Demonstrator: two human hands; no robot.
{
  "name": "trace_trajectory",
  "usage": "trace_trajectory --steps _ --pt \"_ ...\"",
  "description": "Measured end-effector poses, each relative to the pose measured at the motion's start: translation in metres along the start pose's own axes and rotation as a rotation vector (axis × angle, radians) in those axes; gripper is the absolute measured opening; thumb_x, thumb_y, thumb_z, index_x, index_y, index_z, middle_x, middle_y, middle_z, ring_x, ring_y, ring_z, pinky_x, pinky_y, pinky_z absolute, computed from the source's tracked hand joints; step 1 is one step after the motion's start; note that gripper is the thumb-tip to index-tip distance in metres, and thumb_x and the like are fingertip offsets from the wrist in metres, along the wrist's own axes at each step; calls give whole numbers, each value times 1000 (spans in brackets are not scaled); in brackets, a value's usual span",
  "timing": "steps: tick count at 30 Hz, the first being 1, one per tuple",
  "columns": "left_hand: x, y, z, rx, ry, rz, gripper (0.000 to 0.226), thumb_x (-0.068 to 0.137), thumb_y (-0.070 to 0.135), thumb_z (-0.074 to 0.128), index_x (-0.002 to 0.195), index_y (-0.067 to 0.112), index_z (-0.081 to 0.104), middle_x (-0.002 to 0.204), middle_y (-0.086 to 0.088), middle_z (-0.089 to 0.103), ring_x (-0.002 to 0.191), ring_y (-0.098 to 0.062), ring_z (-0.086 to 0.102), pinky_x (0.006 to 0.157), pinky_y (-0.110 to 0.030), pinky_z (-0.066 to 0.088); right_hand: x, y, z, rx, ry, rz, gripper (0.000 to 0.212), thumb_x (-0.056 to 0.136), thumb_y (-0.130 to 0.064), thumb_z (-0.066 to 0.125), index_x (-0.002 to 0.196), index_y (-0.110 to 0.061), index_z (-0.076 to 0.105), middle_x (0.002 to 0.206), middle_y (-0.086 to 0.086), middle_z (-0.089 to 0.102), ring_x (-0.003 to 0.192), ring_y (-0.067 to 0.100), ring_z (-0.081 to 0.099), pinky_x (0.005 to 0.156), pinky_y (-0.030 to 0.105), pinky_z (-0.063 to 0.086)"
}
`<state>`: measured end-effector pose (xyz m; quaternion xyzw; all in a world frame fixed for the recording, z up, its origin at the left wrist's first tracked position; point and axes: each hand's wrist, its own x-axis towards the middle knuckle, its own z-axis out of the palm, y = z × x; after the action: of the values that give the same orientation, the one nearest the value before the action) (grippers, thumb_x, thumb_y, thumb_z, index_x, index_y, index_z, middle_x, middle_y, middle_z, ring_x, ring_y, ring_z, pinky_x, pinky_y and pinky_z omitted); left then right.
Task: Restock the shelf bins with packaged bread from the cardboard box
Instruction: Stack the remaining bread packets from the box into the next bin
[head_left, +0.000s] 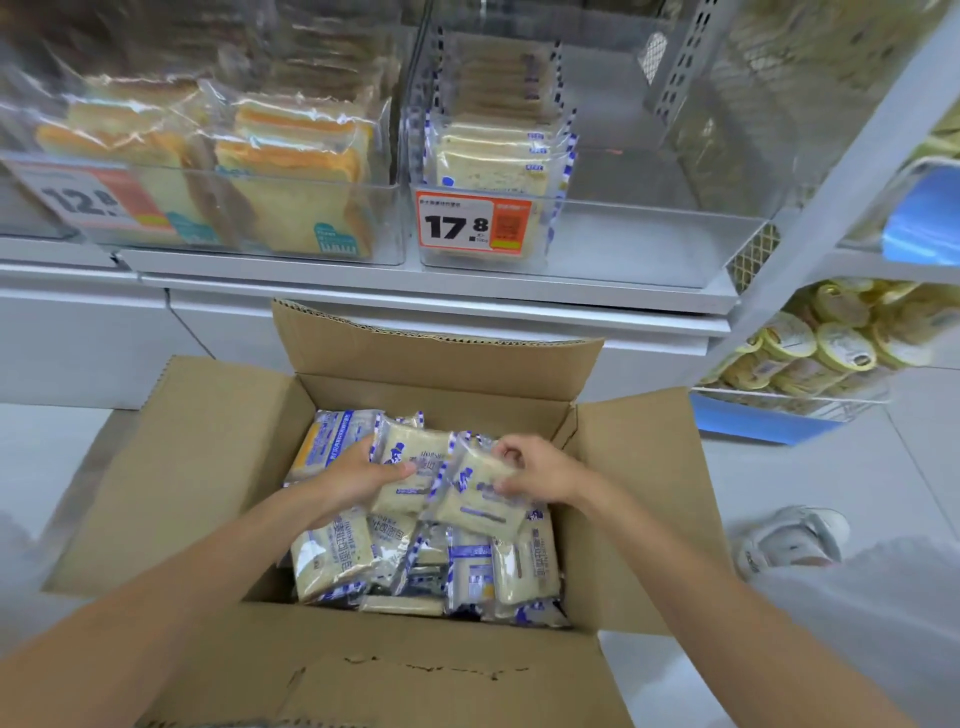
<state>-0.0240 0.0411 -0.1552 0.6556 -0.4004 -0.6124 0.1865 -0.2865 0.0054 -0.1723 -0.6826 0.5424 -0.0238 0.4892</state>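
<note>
Both hands are down in the open cardboard box (208, 467). The left hand (363, 475) is wrapped around one bread packet (410, 465) with the thumb lying across its front. The right hand (540, 467) has its curled fingertips pinching the upper right edge of a second packet (480, 501). Those two overlap a bit right between the hands.

Under both hands and back toward the wrists is the loose pile (426, 561) of more packets in blue-and-white wrappers, lying every which way. One more pokes out just past the left hand's knuckles, in the far left corner of the box.

Beyond the hands, past the box's raised back flap (431, 338), is the shelf (415, 291). Straight ahead of the hands sits a clear bin (649, 244) with a 17.8 price tag (475, 223). The same blue-edged bread (493, 156) stands in a row along that bin's left side. Ahead and to the left of the left hand is a bin of orange-crusted toast (296, 171) with a 12.8 tag (98, 200).

Out to the right of the right hand there's a wire basket (779, 401) of yellow round packs (810, 343). A white shoe (795, 535) is on the floor nearer to that wrist.
</note>
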Motion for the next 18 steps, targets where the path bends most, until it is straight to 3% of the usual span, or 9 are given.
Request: trace_trajectory --steps 2,3,4,6,10,14,16,18 --pt "-4 9 1 -14 -38 59 102 80 55 70 155 21 11 161 1 18 145 -25 27 114 -44 28 3 -25 -14 85 53 -73 24 77 -11 76 83 -27 59 82 -6 59 71 10 59 66 35 49" --pt "-6 16 3 -5 -76 73 96 76 59 71 152 25 24 155 4 33 139 -22 37 113 -41 32 3 -39 -19 107 60 -113 22 78 -11 76 85 -26 61 82 -8 60 71 6 60 64 30 50" --pt "-10 22 5 -2 -96 93 78 74 59 73 139 31 40 140 9 50 128 -17 48 107 -36 38 3 -52 -22 121 64 -152 22 79 -11 77 89 -26 63 83 -9 60 71 4 59 66 26 49" --pt "-19 33 7 -11 -97 148 42 75 46 77 108 39 53 107 16 65 109 -10 60 92 -27 46 2 -73 -25 81 88 -207 28 79 -15 78 102 -22 65 94 -7 60 81 7 58 75 27 50" --pt "-28 42 -9 -65 -82 237 73 54 58 86 118 35 62 111 9 73 107 -14 67 102 -44 48 -10 -89 -37 29 115 -218 59 79 -27 80 132 -25 54 134 -3 49 120 11 49 104 26 39" --pt "-51 68 -17 -88 -48 301 69 61 46 84 122 28 59 113 6 72 106 -14 68 104 -44 46 -26 -105 -54 -5 174 -212 69 77 -39 80 138 -30 49 141 -6 46 123 10 46 101 25 39" --pt "-59 87 -18 -89 -23 351 66 61 42 86 120 26 60 108 3 74 101 -16 71 99 -43 50 -37 -121 -65 -33 218 -237 70 76 -41 80 137 -30 49 139 -10 44 121 7 45 98 22 37" --pt "-65 111 -15 -81 48 401 65 63 42 86 119 24 59 102 2 75 95 -15 72 88 -34 55 -49 -140 -81 -110 293 -288 64 74 -41 81 130 -29 52 131 -13 43 119 6 43 98 24 38"
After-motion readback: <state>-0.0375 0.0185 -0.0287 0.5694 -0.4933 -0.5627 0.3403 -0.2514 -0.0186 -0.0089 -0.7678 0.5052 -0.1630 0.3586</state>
